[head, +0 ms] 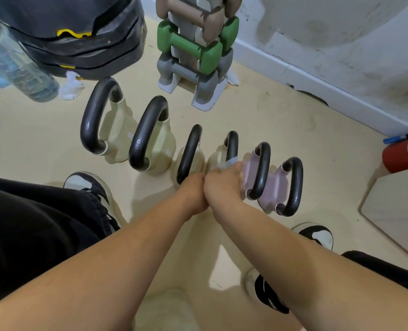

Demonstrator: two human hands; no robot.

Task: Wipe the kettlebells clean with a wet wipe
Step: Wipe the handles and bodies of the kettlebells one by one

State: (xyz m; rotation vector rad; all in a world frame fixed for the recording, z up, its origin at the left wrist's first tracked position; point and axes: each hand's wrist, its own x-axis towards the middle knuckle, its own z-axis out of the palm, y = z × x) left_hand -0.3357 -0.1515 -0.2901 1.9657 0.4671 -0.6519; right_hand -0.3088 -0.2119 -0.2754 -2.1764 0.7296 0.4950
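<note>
Several kettlebells with black handles stand in a row on the floor; the left ones are cream, the two at the right pale pink. My right hand [223,181] grips a wet wipe [231,161] wrapped round the near end of the handle of the fourth, cream kettlebell [231,145]. My left hand [193,189] is curled right beside it, at the near end of the third kettlebell's handle [190,151]; whether it holds that handle is hidden. The pink kettlebell [260,170] stands just right of my right hand.
A rack of green, grey and brown dumbbells [193,48] stands behind the row. Black stacked gear [83,44], a clear bottle [19,65] and a crumpled wipe [70,86] lie at the back left. A red extinguisher [403,154] lies at the right. My shoes flank the row.
</note>
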